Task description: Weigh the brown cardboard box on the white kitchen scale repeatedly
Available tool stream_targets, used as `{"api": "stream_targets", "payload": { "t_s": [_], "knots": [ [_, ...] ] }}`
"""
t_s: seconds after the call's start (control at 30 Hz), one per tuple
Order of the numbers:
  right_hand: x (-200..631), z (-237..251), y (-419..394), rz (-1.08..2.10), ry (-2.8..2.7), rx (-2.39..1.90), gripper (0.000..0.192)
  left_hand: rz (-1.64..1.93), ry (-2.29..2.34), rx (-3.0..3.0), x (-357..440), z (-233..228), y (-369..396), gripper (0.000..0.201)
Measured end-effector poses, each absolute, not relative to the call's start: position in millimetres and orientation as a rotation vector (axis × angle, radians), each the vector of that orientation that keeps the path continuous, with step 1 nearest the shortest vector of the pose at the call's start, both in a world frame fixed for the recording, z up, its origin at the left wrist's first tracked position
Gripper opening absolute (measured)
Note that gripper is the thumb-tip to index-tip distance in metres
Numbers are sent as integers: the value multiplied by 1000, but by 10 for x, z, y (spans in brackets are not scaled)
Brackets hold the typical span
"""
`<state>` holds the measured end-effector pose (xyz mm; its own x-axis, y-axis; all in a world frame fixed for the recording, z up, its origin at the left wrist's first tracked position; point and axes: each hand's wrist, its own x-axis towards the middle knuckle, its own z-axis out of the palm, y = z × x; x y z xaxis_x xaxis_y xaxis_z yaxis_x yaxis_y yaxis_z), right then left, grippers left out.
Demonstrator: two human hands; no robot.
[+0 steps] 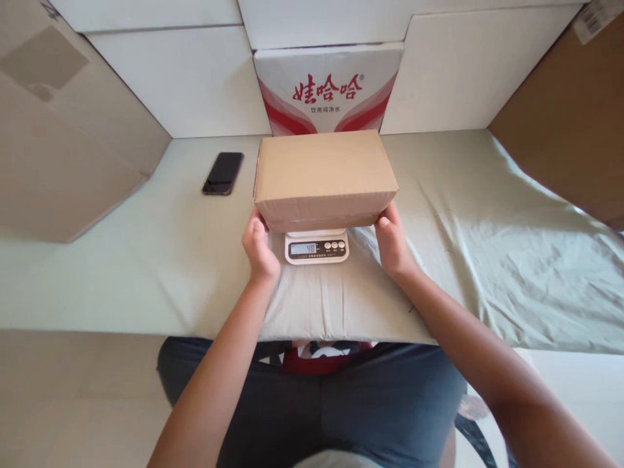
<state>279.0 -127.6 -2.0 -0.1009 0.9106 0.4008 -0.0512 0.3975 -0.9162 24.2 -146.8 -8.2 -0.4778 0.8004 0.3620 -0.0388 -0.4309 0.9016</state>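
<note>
Dark trousers (341,403) on the person's lap fill the bottom of the view, with both bare forearms reaching forward over them to the table. On the table, a pale green cloth (487,260) covers the surface and hangs a little over the near edge. At its middle sits a small white digital kitchen scale (316,247), its lit display facing the person; the digits are too small to read surely. A closed brown cardboard box (324,179) rests flat on the scale, overhanging it on every side. Left hand (259,250) grips the box's lower left corner, thumb up against the near face. Right hand (394,244) grips the lower right corner in the same way, fingers hidden behind the side. A black phone (223,173) lies face up on the cloth, well apart to the left. Behind the box stands a white carton with red lettering (329,88), against white panels. Brown cardboard sheets (63,130) lean at both sides.
</note>
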Motion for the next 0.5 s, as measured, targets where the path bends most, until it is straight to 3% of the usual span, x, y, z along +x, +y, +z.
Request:
{"api": "stream_targets", "payload": {
  "t_s": [0.23,0.5],
  "knots": [
    [2707,61,-1356,954,-1412,-780,72,1896,1165,1237,237,-37,-1511,67],
    [2555,370,-678,815,-1386,-743,78,1782,1060,1236,84,579,-1039,77]
  ]
}}
